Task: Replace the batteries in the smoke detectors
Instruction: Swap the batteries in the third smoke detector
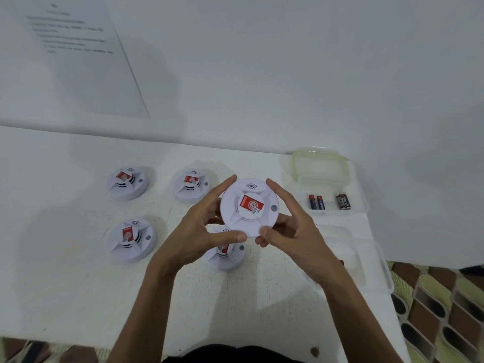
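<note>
One smoke detector (250,206), rim gripped by left hand (201,231), right hand (290,229) (held above table (78,297))

Head-worn camera looks forward and down, close over the table (78,297).

Print on the sheet (78,61) at upper left is blurred, and the detector (226,262) below centre is half hidden by the left hand (199,227).
</note>
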Tool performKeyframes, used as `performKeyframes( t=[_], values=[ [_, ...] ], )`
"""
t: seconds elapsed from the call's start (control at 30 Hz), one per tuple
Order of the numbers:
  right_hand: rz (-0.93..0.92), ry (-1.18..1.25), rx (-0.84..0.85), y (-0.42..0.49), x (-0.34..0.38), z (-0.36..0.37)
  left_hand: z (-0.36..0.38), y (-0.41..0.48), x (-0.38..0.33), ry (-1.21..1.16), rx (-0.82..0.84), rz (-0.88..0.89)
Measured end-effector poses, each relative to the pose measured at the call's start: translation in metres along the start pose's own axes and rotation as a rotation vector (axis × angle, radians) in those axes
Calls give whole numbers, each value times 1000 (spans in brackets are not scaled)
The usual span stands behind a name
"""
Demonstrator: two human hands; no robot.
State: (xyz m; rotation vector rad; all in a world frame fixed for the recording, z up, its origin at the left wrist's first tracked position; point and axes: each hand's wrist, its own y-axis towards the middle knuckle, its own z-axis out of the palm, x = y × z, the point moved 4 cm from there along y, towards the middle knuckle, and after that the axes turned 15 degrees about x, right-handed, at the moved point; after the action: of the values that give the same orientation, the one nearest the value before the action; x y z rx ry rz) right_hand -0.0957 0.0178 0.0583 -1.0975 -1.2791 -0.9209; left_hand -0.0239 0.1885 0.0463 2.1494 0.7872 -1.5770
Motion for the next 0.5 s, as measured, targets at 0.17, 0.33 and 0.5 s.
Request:
performKeyframes(
  t=[0.17, 0.33, 0.5],
  values=[
    [15, -15, -6, 2, -2, 1, 0, 0, 1, 3, -4, -3],
    [20, -14, -9, 1, -2, 1, -1, 2, 1, 8, -6, -7],
    [22, -4, -14, 1, -3, -1, 0, 2, 2, 3, 1, -1]
  ],
)
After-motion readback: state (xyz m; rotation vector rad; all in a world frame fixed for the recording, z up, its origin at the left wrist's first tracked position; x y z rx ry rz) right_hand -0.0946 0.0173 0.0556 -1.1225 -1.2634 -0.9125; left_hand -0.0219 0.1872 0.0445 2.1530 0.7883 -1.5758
